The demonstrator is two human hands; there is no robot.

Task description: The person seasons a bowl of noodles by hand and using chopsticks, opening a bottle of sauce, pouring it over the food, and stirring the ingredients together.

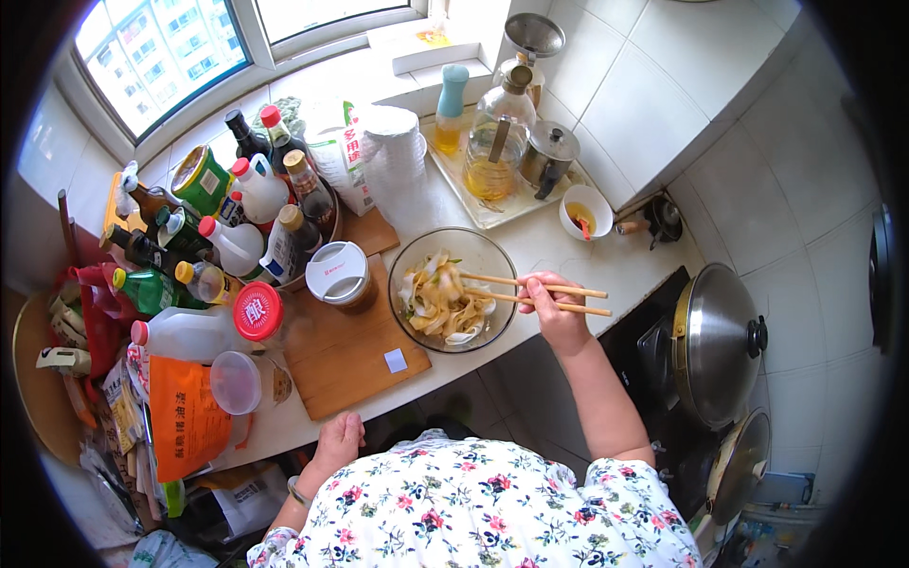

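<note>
A pair of wooden chopsticks (582, 299) is held in my right hand (557, 316), to the right of a clear glass bowl (505, 266). Their tips reach into the wide flat noodles (440, 302) in the bowl, which look coated in brownish sauce with bits of green. My left hand (341, 437) is curled at the counter's front edge, near a wooden cutting board (334, 387); nothing is seen in it. On the board, left of the bowl, stands a jar with a white lid (337, 272). A small pale square (395, 361) lies on the board's front part.
Bottles and jugs crowd the left, with a red-lidded jar (258, 311) and an orange bag (186, 419). Behind the bowl, a tray (483, 219) bears a glass oil jug (497, 142) and a metal pot (550, 153). A small white bowl (602, 213) and a lidded wok (721, 344) are at right.
</note>
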